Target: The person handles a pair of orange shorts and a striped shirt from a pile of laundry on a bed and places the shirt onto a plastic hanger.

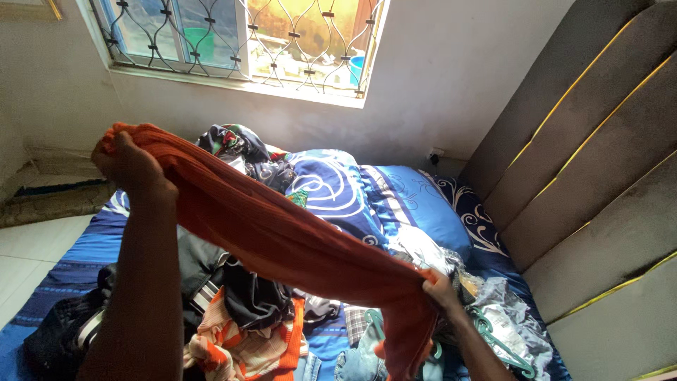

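Orange cloth point(282, 240) stretched diagonally, upper left to lower right, both hands' grip clenched on ends

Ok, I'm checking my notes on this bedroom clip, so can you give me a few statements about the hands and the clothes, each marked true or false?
1. Both hands grip the long orange knitted cloth. True: the left hand holds one end, the right hand the other.
2. The orange knitted cloth lies flat on the bed. False: it is stretched in the air between the hands.
3. A pile of mixed clothes sits on the blue patterned bedsheet beneath. True.
4. The barred window is behind the padded grey headboard. False: it is in the adjoining wall, to the headboard's left in view.
5. The left hand is lower than the right. False: it is raised higher.
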